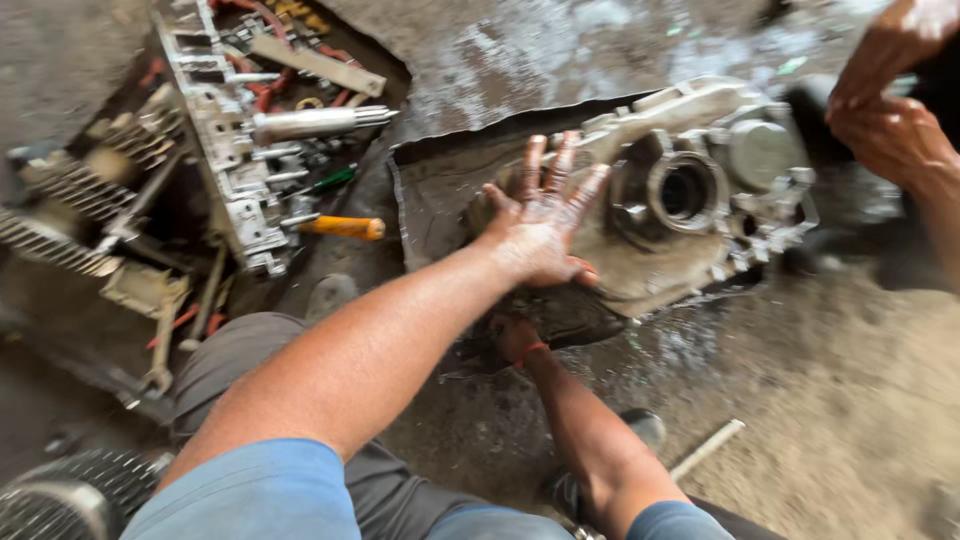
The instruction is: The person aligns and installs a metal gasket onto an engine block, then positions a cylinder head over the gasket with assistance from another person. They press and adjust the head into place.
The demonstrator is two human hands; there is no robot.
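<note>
At frame centre the left hand lies flat, fingers spread, on the greasy gearbox casing; the right hand grips its lower edge, seemingly steadying it; turning it needs firm grip.

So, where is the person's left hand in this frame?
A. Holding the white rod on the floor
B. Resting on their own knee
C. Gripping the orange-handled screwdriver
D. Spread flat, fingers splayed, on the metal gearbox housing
D: the left hand lies open with fingers splayed on the gearbox housing, while the orange-handled screwdriver and the white rod lie untouched on the floor.
</note>
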